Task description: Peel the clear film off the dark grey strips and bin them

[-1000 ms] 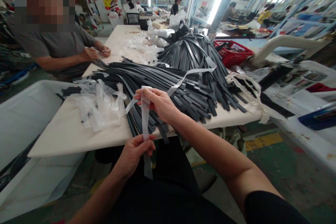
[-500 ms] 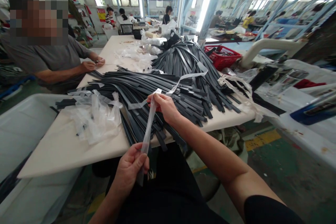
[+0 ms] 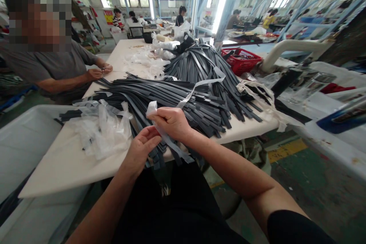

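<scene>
My right hand [image 3: 173, 122] is closed around a translucent whitish plastic strip [image 3: 175, 146]. A folded end of the strip stands up past its fingers, and another end hangs toward the table's front edge. Just below and to the left, my left hand [image 3: 137, 151] has its fingers slightly bent, with the thumb apart from them, close to the strip. Behind both hands lies a heap of long, flat black strips [image 3: 148, 89]. A loose whitish strip [image 3: 201, 83] lies across the heap, its near end reaching toward my right hand.
Crumpled clear plastic [image 3: 104, 133] covers part of the pale table [image 3: 71, 167] at left. A white bin [image 3: 42, 122] stands beside it. At the back right are a red basket [image 3: 243, 66] and a pale pipe [image 3: 286, 49]. A co-worker's hands [image 3: 100, 71] work at the far left edge.
My left hand has let go of the strip's lower part and moved up beside my right hand. My right hand has turned and closed into a fist; the strip's lower end now hangs to the right.
</scene>
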{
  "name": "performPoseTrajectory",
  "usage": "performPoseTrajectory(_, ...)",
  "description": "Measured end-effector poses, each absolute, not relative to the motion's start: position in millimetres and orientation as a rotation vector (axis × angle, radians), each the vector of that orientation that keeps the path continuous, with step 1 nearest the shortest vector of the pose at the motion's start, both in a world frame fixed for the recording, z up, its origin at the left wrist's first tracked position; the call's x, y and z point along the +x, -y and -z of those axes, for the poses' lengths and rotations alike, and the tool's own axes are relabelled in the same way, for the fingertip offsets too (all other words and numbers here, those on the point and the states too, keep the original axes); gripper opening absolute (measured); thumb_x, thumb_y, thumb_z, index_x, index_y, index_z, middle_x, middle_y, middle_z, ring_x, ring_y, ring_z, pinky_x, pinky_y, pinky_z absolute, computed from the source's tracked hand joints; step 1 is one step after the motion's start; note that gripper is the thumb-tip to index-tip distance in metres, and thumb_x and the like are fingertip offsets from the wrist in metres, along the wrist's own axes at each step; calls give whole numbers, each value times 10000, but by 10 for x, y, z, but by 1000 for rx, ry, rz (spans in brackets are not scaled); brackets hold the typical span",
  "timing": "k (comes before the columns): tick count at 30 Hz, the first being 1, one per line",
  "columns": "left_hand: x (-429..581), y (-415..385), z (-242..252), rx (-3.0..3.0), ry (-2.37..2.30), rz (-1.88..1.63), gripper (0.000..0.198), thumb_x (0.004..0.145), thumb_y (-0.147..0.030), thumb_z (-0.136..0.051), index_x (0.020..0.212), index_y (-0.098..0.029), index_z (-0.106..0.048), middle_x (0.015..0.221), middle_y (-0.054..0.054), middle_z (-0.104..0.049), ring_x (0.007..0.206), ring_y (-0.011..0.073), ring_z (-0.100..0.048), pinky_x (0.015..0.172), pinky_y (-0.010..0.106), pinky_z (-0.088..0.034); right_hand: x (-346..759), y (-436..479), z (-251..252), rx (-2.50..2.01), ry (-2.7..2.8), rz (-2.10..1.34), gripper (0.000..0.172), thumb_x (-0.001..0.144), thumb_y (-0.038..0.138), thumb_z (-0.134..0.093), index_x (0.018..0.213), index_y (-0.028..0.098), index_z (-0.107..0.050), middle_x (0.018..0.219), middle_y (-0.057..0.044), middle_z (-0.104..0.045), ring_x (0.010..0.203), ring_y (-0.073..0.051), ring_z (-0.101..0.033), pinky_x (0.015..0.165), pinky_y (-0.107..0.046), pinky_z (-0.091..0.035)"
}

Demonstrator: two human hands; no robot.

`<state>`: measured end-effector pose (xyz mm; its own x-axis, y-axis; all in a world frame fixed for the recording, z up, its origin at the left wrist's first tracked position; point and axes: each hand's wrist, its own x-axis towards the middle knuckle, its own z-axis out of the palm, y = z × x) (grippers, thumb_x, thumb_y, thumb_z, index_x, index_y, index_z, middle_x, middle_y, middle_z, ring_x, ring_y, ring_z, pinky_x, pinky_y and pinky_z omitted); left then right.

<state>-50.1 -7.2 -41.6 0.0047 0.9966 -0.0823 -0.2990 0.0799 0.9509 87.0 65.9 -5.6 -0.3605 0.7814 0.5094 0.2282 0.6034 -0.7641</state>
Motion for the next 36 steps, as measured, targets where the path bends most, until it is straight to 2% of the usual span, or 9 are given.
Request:
performPoseTrajectory(4, -395, -123, 313, 754, -826, -1314, 392, 584, -337, -930, 831, -146, -693, 784, -2, -711, 734, 124, -650, 711, 204, -533, 899, -609, -58, -776, 2040, -597, 406, 938, 349, -573, 552, 225, -566, 638, 26, -439, 571, -124, -375, 581, -299, -281)
performPoseTrajectory(7, -373, -180, 334, 708, -781, -1313, 345, 593, -271, -928, 818, -143, -700, 778, -5, -707, 711, 108, -643, 692, 188, -532, 929, -628, -64, -784, 2083, -574, 377, 955, 325, -573, 593, 228, -612, 667, 16, -459, 582, -126, -405, 584, -304, -298)
performPoseTrajectory(12, -399, -197, 396, 695, -841, -1256, 350, 579, -295, -935, 782, -146, -692, 687, -32, -676, 585, 88, -610, 612, 193, -533, 936, -635, 15, -825, 2027, -619, 360, 956, 297, -597, 607, 216, -632, 670, 19, -476, 607, -122, -437, 592, -295, -316)
performPoseTrajectory(16, -425, -150, 427, 660, -938, -1188, 394, 538, -293, -949, 813, -146, -707, 692, -26, -694, 577, 97, -632, 593, 202, -539, 931, -685, 85, -859, 1980, -661, 294, 940, 312, -629, 675, 199, -687, 674, 38, -493, 624, -111, -459, 608, -259, -332)
performPoseTrajectory(19, -433, -62, 456, 684, -967, -1075, 386, 544, -287, -939, 828, -148, -717, 683, -16, -697, 544, 99, -618, 544, 199, -510, 941, -786, 138, -853, 1924, -705, 240, 942, 312, -621, 775, 189, -744, 706, 32, -565, 667, -113, -510, 642, -242, -360)
performPoseTrajectory(25, -440, 148, 523, 754, -1003, -941, 313, 582, -329, -907, 748, -149, -712, 607, -23, -633, 504, 82, -551, 495, 182, -449, 955, -939, 210, -832, 1829, -876, 277, 938, 374, -596, 850, 185, -779, 759, 12, -670, 721, -132, -578, 680, -237, -411)
performPoseTrajectory(31, -478, 366, 694, 797, -976, -792, 264, 611, -311, -875, 747, -143, -723, 617, -7, -619, 507, 83, -513, 506, 195, -421, 954, -1058, 271, -845, 1736, -958, 268, 891, 384, -628, 839, 169, -779, 632, 42, -591, 619, -116, -495, 610, -235, -376)
performPoseTrajectory(36, -471, 510, 835, 801, -967, -731, 235, 626, -299, -874, 724, -148, -724, 613, -10, -605, 506, 79, -488, 513, 203, -395, 921, -1125, 315, -782, 1753, -976, 304, 900, 401, -605, 817, 160, -768, 650, 37, -607, 625, -114, -498, 633, -240, -387)
